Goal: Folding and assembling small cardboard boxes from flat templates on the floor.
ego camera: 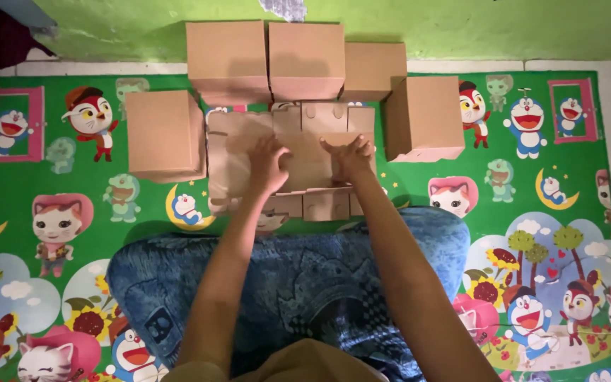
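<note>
On the floor mat just ahead of the person's knees lies a flat die-cut cardboard blank (298, 161), brown, its tabs and flaps spread out unfolded. Both hands press down on its middle: the left hand (269, 164) with fingers splayed apart and flat on the board, the right hand (351, 155) likewise spread, palm down, neither clamped around anything. This looks like the folding step, with the sheet being held and creased along its scored lines; no wall of it stands up yet. Raising it into a box would call for lifting the side flaps while the base stays pinned, then tucking the notched tabs.

Around the blank stand five finished cardboard boxes: one to the left (163, 134), three in a row along the green wall (227, 59) (306, 58) (374, 69), and one to the right (423, 117). Beneath everything spreads a bright green cartoon mat (532, 212), and a blue patterned cloth (298, 283) covers the person's lap.
</note>
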